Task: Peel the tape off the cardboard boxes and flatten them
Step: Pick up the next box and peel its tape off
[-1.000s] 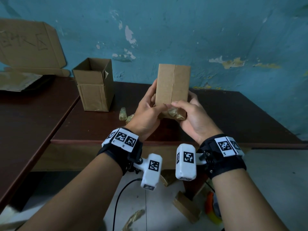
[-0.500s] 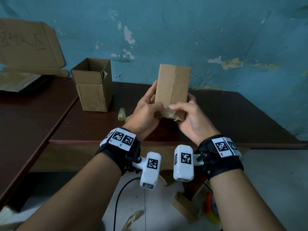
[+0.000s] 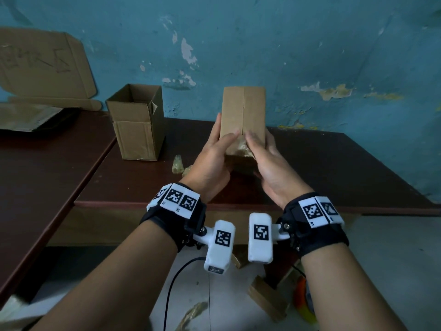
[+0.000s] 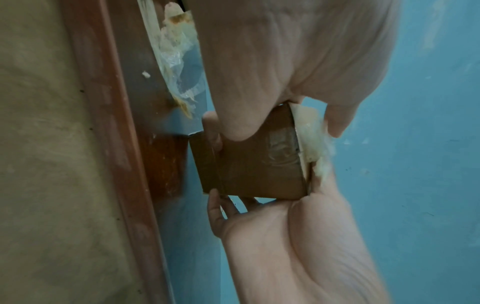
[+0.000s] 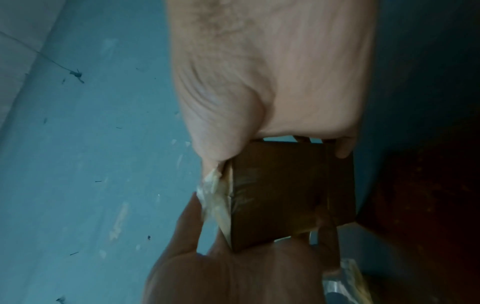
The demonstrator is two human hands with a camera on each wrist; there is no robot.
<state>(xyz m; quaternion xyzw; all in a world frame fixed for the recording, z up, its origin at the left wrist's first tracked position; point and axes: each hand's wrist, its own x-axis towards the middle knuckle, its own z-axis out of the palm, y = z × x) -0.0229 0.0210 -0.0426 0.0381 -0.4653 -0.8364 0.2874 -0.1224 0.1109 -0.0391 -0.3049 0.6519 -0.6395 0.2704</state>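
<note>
The small closed brown cardboard box [image 3: 243, 115] stands upright above the dark brown counter [image 3: 334, 168], its lower end clasped between left hand [image 3: 210, 163] and right hand [image 3: 269, 168]. Both thumbs press the crumpled yellowish tape [image 3: 243, 148] at its near edge. Box faces carry no legible writing.

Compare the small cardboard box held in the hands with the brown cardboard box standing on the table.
The held small cardboard box is closed, with crumpled tape at its near end; the standing brown cardboard box is open on top. The held box is raised between the left hand and right hand; the standing box rests untouched. Both are plain brown cardboard.
</note>
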